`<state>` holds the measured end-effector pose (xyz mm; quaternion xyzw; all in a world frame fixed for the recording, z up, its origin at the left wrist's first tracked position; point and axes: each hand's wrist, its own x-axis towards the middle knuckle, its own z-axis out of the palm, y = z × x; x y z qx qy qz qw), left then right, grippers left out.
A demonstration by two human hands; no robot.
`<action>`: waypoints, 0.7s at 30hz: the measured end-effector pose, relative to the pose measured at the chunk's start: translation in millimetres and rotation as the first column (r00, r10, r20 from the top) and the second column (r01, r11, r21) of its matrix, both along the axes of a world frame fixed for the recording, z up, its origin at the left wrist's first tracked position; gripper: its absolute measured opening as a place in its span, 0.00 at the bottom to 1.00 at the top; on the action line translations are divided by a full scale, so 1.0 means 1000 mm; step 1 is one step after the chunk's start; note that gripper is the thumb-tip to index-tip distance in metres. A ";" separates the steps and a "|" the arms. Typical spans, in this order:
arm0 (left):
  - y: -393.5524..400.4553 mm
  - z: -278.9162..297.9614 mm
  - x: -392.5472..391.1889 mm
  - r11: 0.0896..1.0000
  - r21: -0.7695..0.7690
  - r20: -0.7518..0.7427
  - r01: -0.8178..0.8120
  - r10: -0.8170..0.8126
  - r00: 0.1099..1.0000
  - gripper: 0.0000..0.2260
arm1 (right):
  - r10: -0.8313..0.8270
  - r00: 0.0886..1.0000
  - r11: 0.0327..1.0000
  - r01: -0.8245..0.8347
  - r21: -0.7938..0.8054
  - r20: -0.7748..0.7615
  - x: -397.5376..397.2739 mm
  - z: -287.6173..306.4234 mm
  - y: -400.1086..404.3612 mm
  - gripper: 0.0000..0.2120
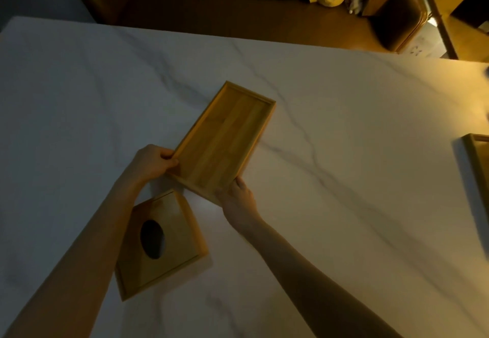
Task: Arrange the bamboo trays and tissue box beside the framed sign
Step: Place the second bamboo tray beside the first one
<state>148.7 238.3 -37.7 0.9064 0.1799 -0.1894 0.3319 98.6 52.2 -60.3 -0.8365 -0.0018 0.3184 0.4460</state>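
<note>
At mid-worktop (344,115), left hand (150,163) and right hand (238,195) each close a grip on the tray's (225,139) near corners, presumably to steer it, the tissue box (169,242) lying just below.

Both forearms are bare, with no sleeves, down to the hands (156,161).

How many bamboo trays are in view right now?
2. One bamboo tray lies mid-table, held at its near end by the left hand and right hand. A second tray is cut off at the right edge; others may be out of frame.
</note>
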 end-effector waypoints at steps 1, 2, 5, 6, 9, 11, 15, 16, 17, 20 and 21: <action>-0.001 0.003 -0.001 0.998 -0.054 -0.002 -0.041 0.041 0.999 0.13 | -0.095 0.995 0.994 0.097 0.040 -0.042 -0.002 0.001 -0.001 0.23; -0.001 0.007 -0.002 0.992 -0.103 -0.011 -0.072 0.072 0.997 0.14 | -0.181 0.978 0.978 0.190 0.085 -0.103 -0.002 0.000 -0.004 0.24; -0.004 0.012 -0.009 0.970 -0.209 -0.038 -0.127 0.122 0.992 0.18 | -0.339 0.881 0.881 0.420 0.216 -0.329 0.002 0.004 -0.018 0.10; -0.005 0.013 -0.012 0.960 -0.246 -0.041 -0.136 0.130 0.991 0.19 | -0.362 0.829 0.812 0.506 0.293 -0.427 0.004 0.006 -0.025 0.08; -0.010 0.018 -0.023 0.913 -0.374 -0.059 -0.164 0.153 0.987 0.19 | -0.369 0.788 0.737 0.571 0.361 -0.493 0.010 0.014 -0.041 0.17; -0.017 0.022 -0.027 0.890 -0.416 -0.056 -0.185 0.178 0.982 0.18 | -0.366 0.797 0.732 0.566 0.379 -0.481 0.011 0.020 -0.048 0.18; -0.030 0.029 -0.029 0.865 -0.460 -0.026 -0.201 0.213 0.977 0.18 | -0.372 0.799 0.717 0.570 0.401 -0.471 0.016 0.033 -0.065 0.16; -0.033 0.031 -0.031 0.857 -0.474 -0.023 -0.205 0.221 0.975 0.18 | -0.371 0.801 0.713 0.570 0.409 -0.469 0.017 0.037 -0.070 0.16; -0.038 0.033 -0.033 0.849 -0.484 -0.019 -0.211 0.231 0.973 0.18 | -0.368 0.806 0.715 0.564 0.414 -0.464 0.017 0.041 -0.075 0.15; -0.057 0.043 -0.040 0.826 -0.526 0.014 -0.205 0.249 0.968 0.17 | -0.370 0.821 0.712 0.551 0.435 -0.435 0.014 0.049 -0.092 0.08; -0.064 0.047 -0.043 0.816 -0.544 0.026 -0.194 0.248 0.968 0.17 | -0.369 0.829 0.713 0.543 0.444 -0.420 0.012 0.050 -0.099 0.06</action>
